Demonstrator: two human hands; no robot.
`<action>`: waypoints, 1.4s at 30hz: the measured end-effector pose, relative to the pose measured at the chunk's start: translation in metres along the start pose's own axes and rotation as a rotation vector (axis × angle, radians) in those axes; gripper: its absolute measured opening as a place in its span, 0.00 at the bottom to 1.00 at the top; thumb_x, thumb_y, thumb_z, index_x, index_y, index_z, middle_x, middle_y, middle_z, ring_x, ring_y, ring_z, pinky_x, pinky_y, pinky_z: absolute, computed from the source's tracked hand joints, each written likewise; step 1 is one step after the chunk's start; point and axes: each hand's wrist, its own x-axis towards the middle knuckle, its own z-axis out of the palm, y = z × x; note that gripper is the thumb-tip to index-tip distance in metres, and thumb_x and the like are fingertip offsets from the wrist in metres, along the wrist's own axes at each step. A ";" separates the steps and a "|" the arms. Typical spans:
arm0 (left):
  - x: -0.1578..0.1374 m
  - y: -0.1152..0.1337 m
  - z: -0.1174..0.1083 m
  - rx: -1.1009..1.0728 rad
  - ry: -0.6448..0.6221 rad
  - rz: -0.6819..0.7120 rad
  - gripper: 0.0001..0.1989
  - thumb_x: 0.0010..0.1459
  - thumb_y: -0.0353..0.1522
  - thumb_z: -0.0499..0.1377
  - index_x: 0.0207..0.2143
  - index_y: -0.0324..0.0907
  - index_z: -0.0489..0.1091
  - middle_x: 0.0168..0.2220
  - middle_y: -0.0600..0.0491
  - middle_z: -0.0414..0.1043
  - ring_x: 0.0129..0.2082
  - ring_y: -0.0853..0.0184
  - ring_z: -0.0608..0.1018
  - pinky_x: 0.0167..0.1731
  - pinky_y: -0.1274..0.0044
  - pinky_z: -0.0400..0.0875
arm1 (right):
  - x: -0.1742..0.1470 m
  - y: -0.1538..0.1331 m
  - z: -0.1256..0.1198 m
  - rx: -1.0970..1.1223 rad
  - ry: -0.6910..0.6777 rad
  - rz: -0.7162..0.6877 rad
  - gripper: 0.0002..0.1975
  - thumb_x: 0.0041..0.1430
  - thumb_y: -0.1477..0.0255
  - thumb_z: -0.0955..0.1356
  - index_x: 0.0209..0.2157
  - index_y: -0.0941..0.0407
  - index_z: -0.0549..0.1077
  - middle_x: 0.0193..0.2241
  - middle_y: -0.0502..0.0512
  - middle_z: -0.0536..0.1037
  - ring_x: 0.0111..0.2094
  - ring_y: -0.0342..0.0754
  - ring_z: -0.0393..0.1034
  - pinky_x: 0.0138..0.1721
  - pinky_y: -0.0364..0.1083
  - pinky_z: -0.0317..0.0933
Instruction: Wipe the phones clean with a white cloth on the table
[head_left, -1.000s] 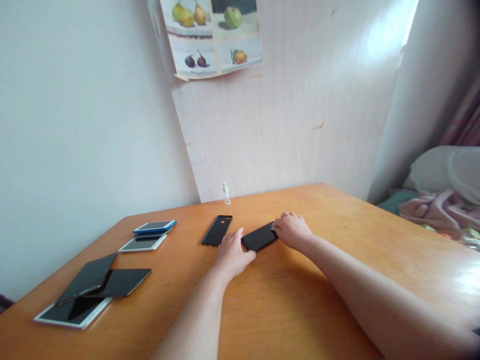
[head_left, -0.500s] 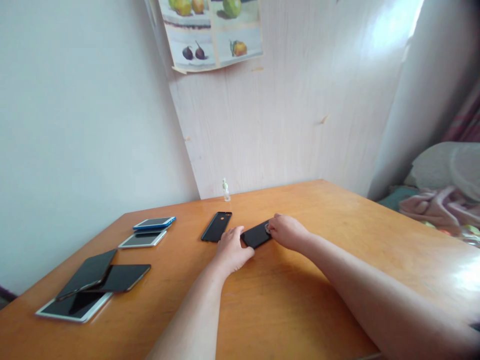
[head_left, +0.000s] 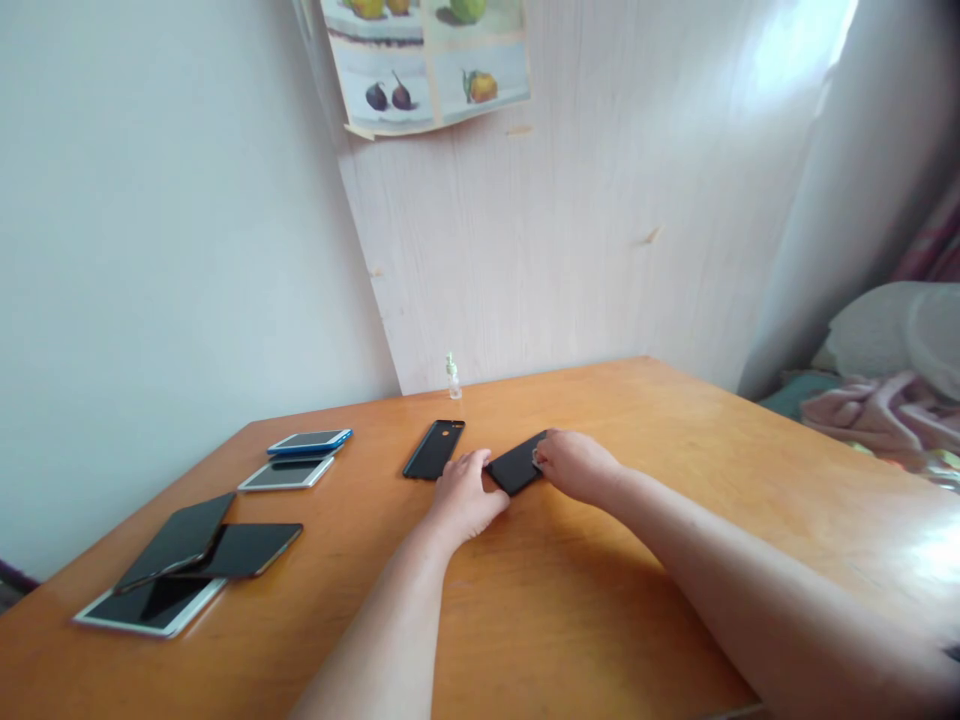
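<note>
A black phone [head_left: 516,468] lies flat on the wooden table between my two hands. My left hand [head_left: 466,498] grips its near left end, fingers at one edge and thumb at the other. Closed and pressed to the phone's far right part is my right hand [head_left: 571,460]. A small white cloth [head_left: 536,459] peeks out from under its fingers, mostly hidden. Just behind my left hand rests a black phone case [head_left: 436,449] with a round hole, its inside facing up.
On the table's [head_left: 360,600] left lie a blue-edged phone [head_left: 311,441], a white phone [head_left: 287,474], two dark tablets [head_left: 178,540] [head_left: 251,551] and a white tablet [head_left: 142,612], partly stacked. A small clear pump bottle [head_left: 454,380] stands by the wall.
My right hand stays pressed on the phone, with less of the white cloth showing. The phone has shifted very slightly under my hands. The whole view has tilted a little.
</note>
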 end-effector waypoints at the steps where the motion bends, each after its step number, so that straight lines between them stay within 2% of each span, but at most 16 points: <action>1: 0.000 0.000 0.000 -0.003 0.001 0.008 0.31 0.47 0.36 0.60 0.56 0.43 0.63 0.54 0.49 0.70 0.54 0.56 0.70 0.53 0.72 0.62 | 0.001 0.004 0.000 -0.015 0.000 0.038 0.15 0.62 0.71 0.60 0.32 0.59 0.78 0.35 0.63 0.77 0.35 0.51 0.72 0.35 0.46 0.59; 3: 0.000 0.000 0.000 0.003 0.004 0.022 0.30 0.47 0.36 0.60 0.55 0.43 0.64 0.54 0.49 0.71 0.53 0.57 0.71 0.52 0.72 0.62 | 0.000 0.003 0.000 -0.026 0.014 0.023 0.15 0.62 0.72 0.60 0.33 0.59 0.78 0.36 0.63 0.77 0.35 0.51 0.72 0.34 0.45 0.59; 8: -0.001 0.001 -0.002 0.051 0.007 0.054 0.31 0.47 0.41 0.62 0.54 0.42 0.65 0.53 0.47 0.71 0.52 0.55 0.71 0.51 0.70 0.63 | -0.011 -0.024 -0.002 0.058 0.059 -0.273 0.13 0.60 0.73 0.62 0.34 0.58 0.79 0.37 0.60 0.77 0.36 0.49 0.71 0.37 0.43 0.58; 10: -0.001 0.002 -0.003 0.063 -0.001 0.060 0.31 0.48 0.43 0.61 0.54 0.43 0.65 0.52 0.47 0.71 0.52 0.54 0.71 0.51 0.70 0.63 | -0.010 -0.025 -0.001 0.092 0.046 -0.311 0.12 0.59 0.73 0.63 0.33 0.57 0.79 0.36 0.59 0.77 0.37 0.48 0.71 0.38 0.43 0.58; 12: -0.002 0.002 -0.003 0.064 -0.008 0.043 0.30 0.48 0.42 0.61 0.54 0.44 0.65 0.53 0.48 0.70 0.53 0.55 0.70 0.52 0.70 0.62 | -0.004 -0.015 0.001 0.092 0.034 -0.217 0.12 0.59 0.72 0.63 0.32 0.57 0.78 0.35 0.59 0.77 0.38 0.49 0.71 0.38 0.43 0.58; 15: -0.002 0.001 -0.002 0.051 -0.005 0.024 0.30 0.48 0.42 0.62 0.54 0.46 0.65 0.53 0.49 0.70 0.53 0.55 0.70 0.52 0.71 0.62 | 0.004 0.006 0.004 0.051 0.052 0.050 0.14 0.62 0.70 0.61 0.35 0.59 0.77 0.37 0.62 0.77 0.38 0.50 0.72 0.37 0.44 0.58; 17: -0.002 0.000 0.000 0.049 0.008 0.032 0.30 0.48 0.42 0.61 0.55 0.45 0.65 0.53 0.49 0.70 0.53 0.55 0.70 0.52 0.71 0.62 | 0.006 0.011 0.005 0.027 0.072 0.142 0.14 0.63 0.70 0.60 0.37 0.60 0.76 0.37 0.64 0.76 0.37 0.51 0.72 0.36 0.44 0.59; 19: -0.001 -0.001 0.001 0.052 0.019 0.041 0.31 0.48 0.42 0.61 0.55 0.45 0.65 0.53 0.48 0.70 0.53 0.55 0.70 0.52 0.71 0.62 | 0.002 0.004 0.005 0.032 0.080 0.107 0.14 0.62 0.71 0.60 0.37 0.60 0.76 0.38 0.64 0.76 0.37 0.51 0.72 0.35 0.45 0.59; 24: 0.000 0.000 0.001 0.070 0.013 0.061 0.28 0.48 0.42 0.61 0.53 0.45 0.66 0.51 0.48 0.71 0.51 0.55 0.71 0.51 0.71 0.62 | -0.011 -0.030 0.004 0.119 0.064 -0.189 0.12 0.60 0.71 0.62 0.35 0.57 0.77 0.39 0.59 0.76 0.37 0.49 0.72 0.36 0.43 0.59; 26: 0.000 0.000 0.001 0.067 0.017 0.056 0.28 0.48 0.42 0.61 0.53 0.45 0.66 0.51 0.48 0.71 0.51 0.55 0.71 0.50 0.70 0.62 | -0.009 -0.025 0.003 0.119 0.059 -0.134 0.12 0.61 0.70 0.61 0.37 0.56 0.76 0.40 0.59 0.76 0.39 0.49 0.72 0.37 0.43 0.59; 29: -0.001 0.000 0.002 0.051 0.022 0.041 0.29 0.48 0.41 0.61 0.54 0.46 0.65 0.53 0.49 0.70 0.53 0.55 0.70 0.51 0.70 0.62 | 0.000 0.004 0.000 0.074 0.045 0.118 0.14 0.63 0.69 0.60 0.40 0.58 0.75 0.41 0.62 0.76 0.41 0.51 0.72 0.39 0.45 0.59; 31: -0.001 0.000 0.002 0.044 0.019 0.034 0.30 0.48 0.41 0.61 0.54 0.46 0.65 0.54 0.49 0.69 0.54 0.56 0.69 0.52 0.71 0.61 | 0.007 0.023 -0.001 0.051 0.031 0.221 0.15 0.64 0.70 0.59 0.41 0.60 0.74 0.40 0.65 0.77 0.40 0.53 0.72 0.38 0.46 0.60; 34: -0.002 0.001 0.001 0.048 0.004 0.018 0.30 0.49 0.41 0.61 0.55 0.46 0.64 0.54 0.49 0.69 0.54 0.56 0.69 0.53 0.71 0.61 | 0.008 0.027 0.000 0.042 0.035 0.251 0.16 0.65 0.71 0.57 0.42 0.61 0.73 0.39 0.67 0.77 0.39 0.54 0.73 0.36 0.47 0.60; 36: -0.002 0.002 -0.001 0.054 -0.003 0.011 0.30 0.49 0.41 0.61 0.55 0.46 0.64 0.54 0.49 0.69 0.54 0.56 0.69 0.53 0.71 0.60 | 0.004 0.012 0.003 0.053 0.055 0.192 0.15 0.64 0.70 0.58 0.42 0.59 0.73 0.41 0.64 0.77 0.40 0.53 0.73 0.37 0.46 0.59; 40: -0.002 0.004 -0.002 0.067 -0.009 0.008 0.29 0.48 0.41 0.61 0.54 0.47 0.66 0.53 0.49 0.70 0.53 0.55 0.69 0.52 0.70 0.61 | -0.005 -0.018 0.009 0.136 0.058 -0.112 0.10 0.61 0.68 0.62 0.38 0.56 0.73 0.40 0.58 0.78 0.40 0.49 0.72 0.35 0.43 0.57; 42: -0.002 0.004 -0.001 0.067 -0.002 0.007 0.29 0.48 0.42 0.61 0.54 0.47 0.66 0.53 0.49 0.70 0.53 0.55 0.70 0.52 0.70 0.61 | -0.004 -0.016 0.011 0.164 0.049 -0.120 0.10 0.60 0.68 0.63 0.38 0.55 0.73 0.38 0.56 0.78 0.39 0.49 0.72 0.34 0.42 0.56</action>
